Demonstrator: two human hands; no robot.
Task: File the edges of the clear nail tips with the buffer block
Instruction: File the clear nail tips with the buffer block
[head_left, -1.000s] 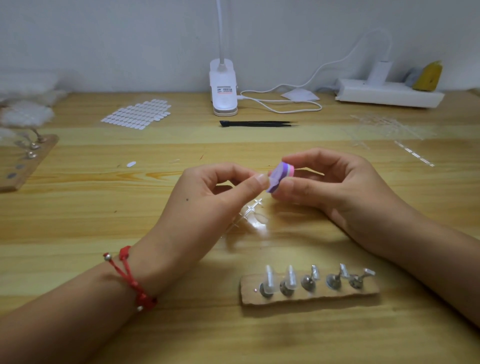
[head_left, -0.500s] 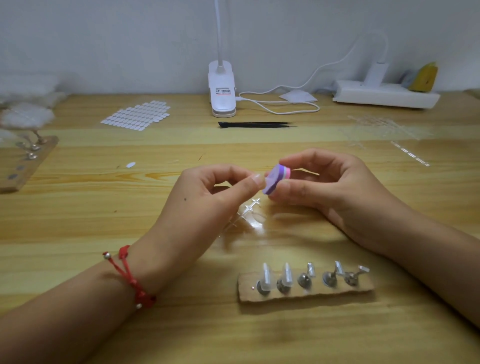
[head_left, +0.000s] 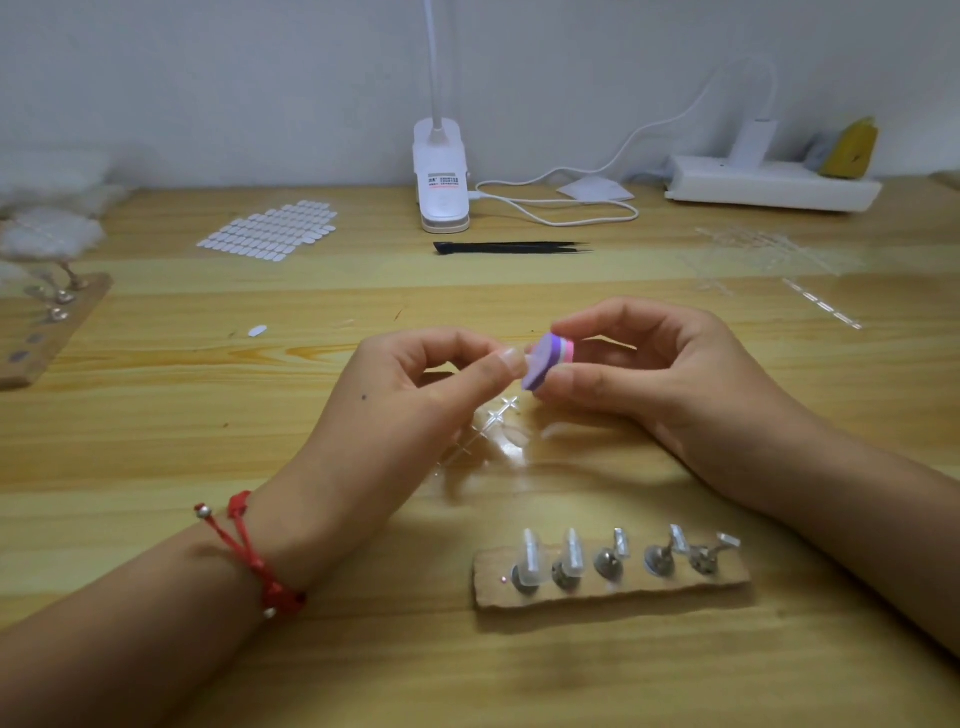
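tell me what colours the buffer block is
Buffer block: purple face, white and pink layers; head view.

**Buffer block** (head_left: 546, 359): small layered foam pad with a lilac face and purple, white and pink bands along its edge. It is tilted on edge just above frame centre, pinched between the thumb and fingers of the right hand (head_left: 660, 384). The lilac face meets the pinched fingertips of the left hand (head_left: 415, 395); what they hold is too small to tell.

**Clear tip strip** (head_left: 491, 423): transparent, with cross-shaped joints, lying flat just below the block.

**Loose clear strips** (head_left: 769, 254): flat, upper right.

**Frosted tips** (head_left: 530, 564): two, upright, side by side, lower centre.
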